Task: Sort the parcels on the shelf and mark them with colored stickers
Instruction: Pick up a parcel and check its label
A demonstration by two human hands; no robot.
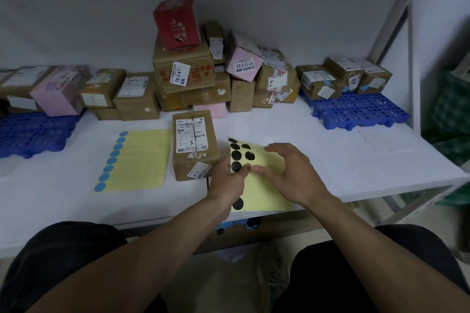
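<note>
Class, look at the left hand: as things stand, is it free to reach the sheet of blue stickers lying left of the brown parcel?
Probably not at once: the left hand is holding up the sheet of black stickers. The brown parcel also stands between it and the sheet of blue stickers, though the shelf in front looks open.

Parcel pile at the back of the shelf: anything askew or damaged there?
Yes. The red box on top of the middle stack sits tilted, with a torn patch on its front. The pink box to its right leans on one corner against its neighbours. Neither looks stable, though nothing has fallen.
</note>
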